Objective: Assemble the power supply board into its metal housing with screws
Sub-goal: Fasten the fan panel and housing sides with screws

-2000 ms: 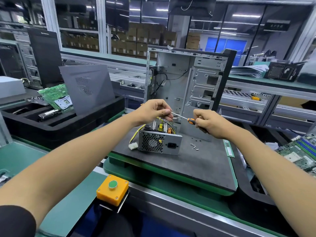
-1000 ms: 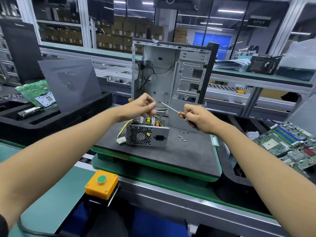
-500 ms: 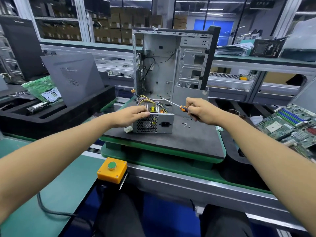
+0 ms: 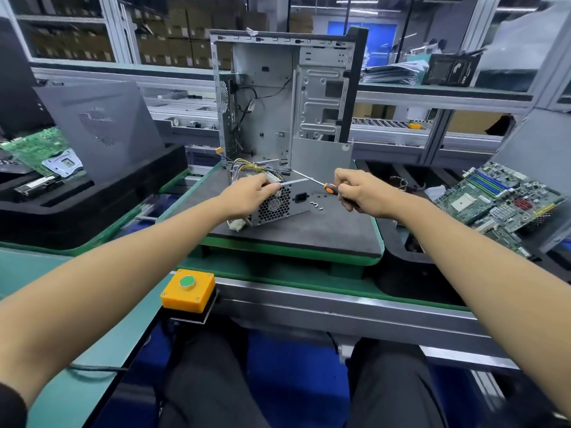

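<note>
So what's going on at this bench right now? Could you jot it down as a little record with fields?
left hand: grips the top of the power supply unit
right hand: holds the screwdriver, tip aimed at the unit's top edge
loose screws: on the dark mat, right of the unit
computer case: upright and open, behind the unit
yellow button box: near edge of bench
circuit board: far right

bare metal housing [image 4: 278,202], matt pad [image 4: 324,230]
</note>
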Tool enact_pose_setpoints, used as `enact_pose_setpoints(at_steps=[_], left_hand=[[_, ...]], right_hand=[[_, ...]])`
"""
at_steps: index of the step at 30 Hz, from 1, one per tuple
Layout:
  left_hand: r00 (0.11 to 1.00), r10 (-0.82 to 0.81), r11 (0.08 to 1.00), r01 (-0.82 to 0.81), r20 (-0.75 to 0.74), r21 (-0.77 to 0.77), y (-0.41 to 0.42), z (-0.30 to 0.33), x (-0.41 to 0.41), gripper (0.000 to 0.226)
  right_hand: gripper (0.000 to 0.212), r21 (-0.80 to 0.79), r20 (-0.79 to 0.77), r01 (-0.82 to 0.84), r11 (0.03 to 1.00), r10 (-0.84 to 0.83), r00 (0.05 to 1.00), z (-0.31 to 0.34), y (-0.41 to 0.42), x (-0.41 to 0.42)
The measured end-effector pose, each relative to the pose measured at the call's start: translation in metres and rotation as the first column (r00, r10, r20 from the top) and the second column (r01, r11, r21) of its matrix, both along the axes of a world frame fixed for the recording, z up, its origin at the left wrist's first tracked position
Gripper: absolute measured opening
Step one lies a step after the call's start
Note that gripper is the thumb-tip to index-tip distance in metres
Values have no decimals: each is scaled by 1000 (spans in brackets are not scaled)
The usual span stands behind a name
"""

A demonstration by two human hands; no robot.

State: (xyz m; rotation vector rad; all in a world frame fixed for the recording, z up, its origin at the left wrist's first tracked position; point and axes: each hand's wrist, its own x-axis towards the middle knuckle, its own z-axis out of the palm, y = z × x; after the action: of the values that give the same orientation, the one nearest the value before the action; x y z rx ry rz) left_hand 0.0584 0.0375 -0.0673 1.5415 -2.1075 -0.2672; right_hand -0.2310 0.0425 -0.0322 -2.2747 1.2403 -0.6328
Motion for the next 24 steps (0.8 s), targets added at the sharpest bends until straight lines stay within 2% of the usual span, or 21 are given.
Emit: enact_pose_setpoints(at_steps=[5, 12, 19, 24], left_hand=[[997, -53, 996, 58, -64, 65, 0, 11, -3, 22], [974, -80, 982, 114, -213, 152, 2, 9, 0, 32], [965, 12, 987, 30, -262, 158, -5, 7, -1, 22], [966, 18, 986, 25, -257, 163, -4, 7, -1, 26]], right_hand=[[14, 28, 19, 23, 999, -24, 1000, -1, 1, -10], [12, 26, 44, -10, 1000, 9, 999, -6, 3, -12], [16, 52, -4, 0, 999, 0, 1000, -15, 2, -11], [15, 43, -7, 9, 999, -9, 1000, -16, 0, -9]])
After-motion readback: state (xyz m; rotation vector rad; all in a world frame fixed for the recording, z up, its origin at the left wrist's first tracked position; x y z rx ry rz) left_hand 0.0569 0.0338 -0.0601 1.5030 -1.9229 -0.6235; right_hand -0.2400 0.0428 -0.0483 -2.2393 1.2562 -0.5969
